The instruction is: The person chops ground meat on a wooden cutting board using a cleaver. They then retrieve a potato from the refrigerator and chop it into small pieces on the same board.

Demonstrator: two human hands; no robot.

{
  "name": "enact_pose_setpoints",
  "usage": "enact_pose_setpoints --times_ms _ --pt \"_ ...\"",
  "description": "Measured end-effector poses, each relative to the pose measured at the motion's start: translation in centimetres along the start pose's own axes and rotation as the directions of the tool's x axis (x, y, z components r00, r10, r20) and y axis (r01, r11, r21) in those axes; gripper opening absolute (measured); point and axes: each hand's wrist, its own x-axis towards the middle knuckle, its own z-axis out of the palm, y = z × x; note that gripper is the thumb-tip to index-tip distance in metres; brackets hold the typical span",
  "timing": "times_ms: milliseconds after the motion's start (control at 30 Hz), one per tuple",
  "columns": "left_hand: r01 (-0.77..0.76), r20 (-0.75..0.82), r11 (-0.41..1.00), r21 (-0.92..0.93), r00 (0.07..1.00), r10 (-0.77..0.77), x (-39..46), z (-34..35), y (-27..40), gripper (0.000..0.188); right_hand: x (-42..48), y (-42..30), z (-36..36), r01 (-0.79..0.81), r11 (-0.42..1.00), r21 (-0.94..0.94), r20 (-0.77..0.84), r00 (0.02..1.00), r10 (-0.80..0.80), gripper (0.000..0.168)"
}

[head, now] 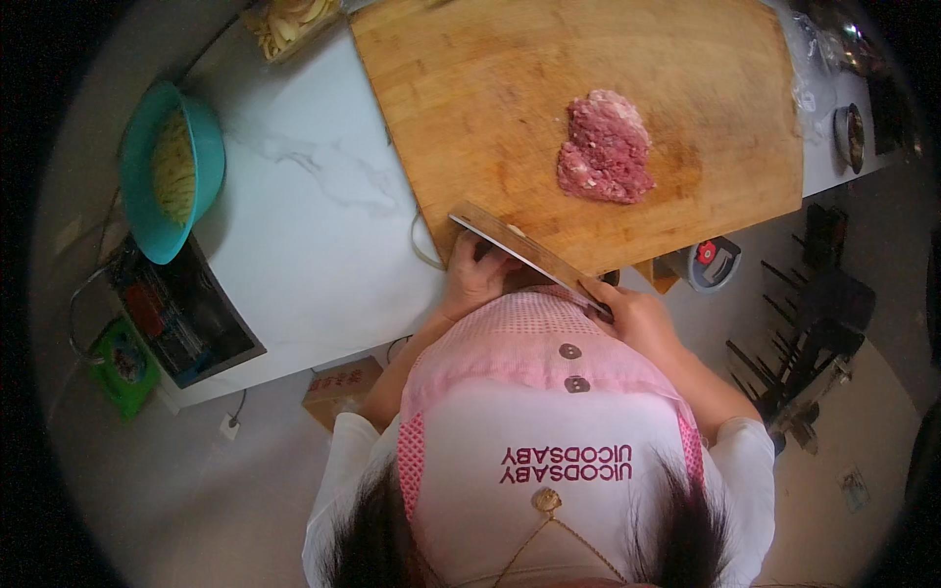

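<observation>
A cleaver (533,253) slants across the near edge of a wooden cutting board (478,110), its spine turned up towards me. My right hand (636,316) grips its handle end. Close to the blade's far end, my left hand (474,275) is curled at the board's near left corner. The blade hides its fingertips, so I cannot tell whether they hold anything. A small pale piece (517,231) shows at the blade's far side. Beyond the cleaver, a flattened mound of minced meat (606,151) lies on the board, apart from both hands.
At left, a turquoise basin (209,165) of pale shredded food stands on the white marbled counter (316,242), by a dark recessed sink (191,316). A container of pale slices (298,22) sits behind. Clear plastic (812,70) and a metal bowl (850,138) are at right.
</observation>
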Motion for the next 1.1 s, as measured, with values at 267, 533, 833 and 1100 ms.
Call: enact_pose_setpoints --times_ms 267,533,833,1100 --pt "-0.065 -0.024 0.997 -0.031 0.998 0.065 -0.7 0.7 -1.4 0.036 3.0 2.2 3.9 0.095 0.971 0.220 -0.168 0.984 -0.058 0.042" --pt "0.493 0.204 0.500 -0.712 0.827 -0.524 -2.4 3.0 -2.7 0.034 -2.0 0.8 2.0 0.051 0.999 -0.020 -0.090 0.995 -0.052 0.045" --pt "0.348 0.141 0.771 -0.534 0.935 -0.325 -0.4 1.5 -1.2 0.028 -3.9 0.8 1.4 0.013 0.996 -0.086 -0.083 0.996 -0.020 0.047" --pt "0.143 0.080 0.927 -0.347 0.989 -0.123 1.0 0.0 0.3 0.026 -4.4 1.3 1.3 0.030 0.992 -0.123 -0.084 0.996 -0.040 0.047"
